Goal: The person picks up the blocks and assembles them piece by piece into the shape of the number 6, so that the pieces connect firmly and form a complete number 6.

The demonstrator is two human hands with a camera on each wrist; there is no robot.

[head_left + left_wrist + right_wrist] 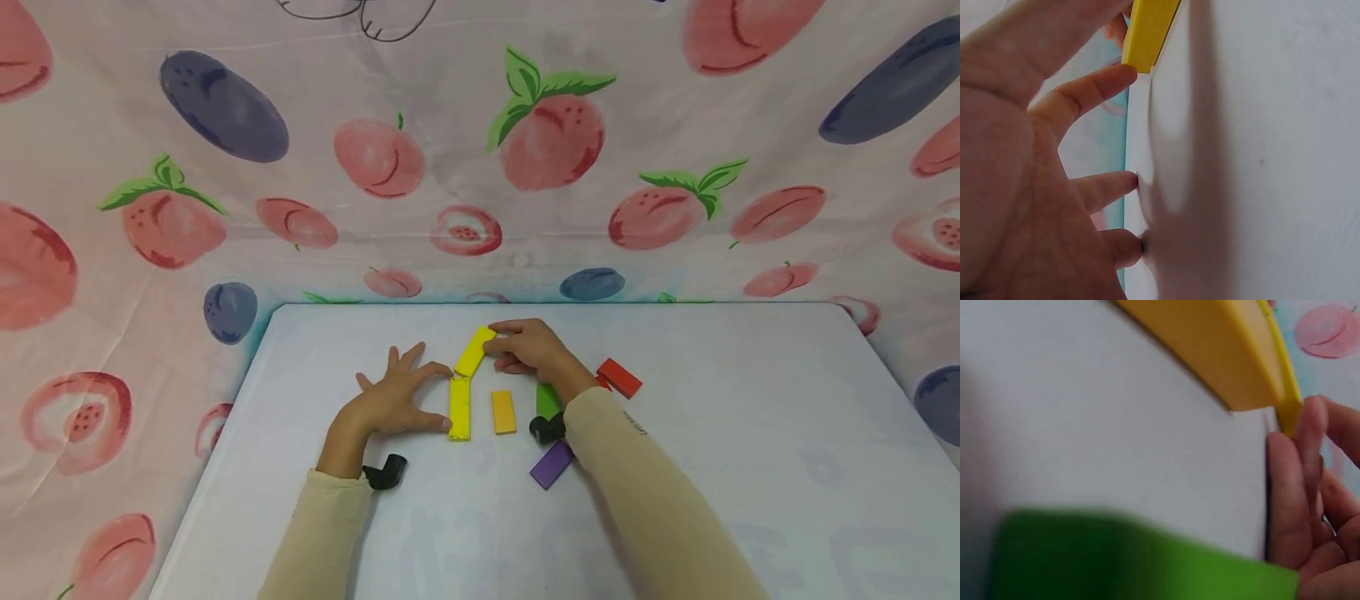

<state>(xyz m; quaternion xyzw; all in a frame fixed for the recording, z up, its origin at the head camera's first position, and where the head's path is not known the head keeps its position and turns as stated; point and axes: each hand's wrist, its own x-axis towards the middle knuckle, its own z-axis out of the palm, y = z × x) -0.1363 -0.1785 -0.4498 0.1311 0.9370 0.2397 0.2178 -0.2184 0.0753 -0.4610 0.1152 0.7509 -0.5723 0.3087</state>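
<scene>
Two flat yellow blocks meet end to end at an angle in the head view. My left hand point(393, 404) spans the nearer yellow block point(460, 408), thumb at its near end and index finger at its far end. Its other fingers spread outward; in the left wrist view the index fingertip touches a yellow block point(1150, 31). My right hand point(536, 346) holds the farther, tilted yellow block point(475, 352) with thumb and index finger near its far end. In the right wrist view, the fingers point(1291, 494) partly hide that block.
An orange block point(503, 412) lies between the hands. Beneath the right wrist are a green block point(547, 402) and a purple block point(552, 464), both partly covered. Red blocks point(619, 377) lie right of that wrist. The white table point(750, 467) ends at a fruit-patterned cloth point(465, 158).
</scene>
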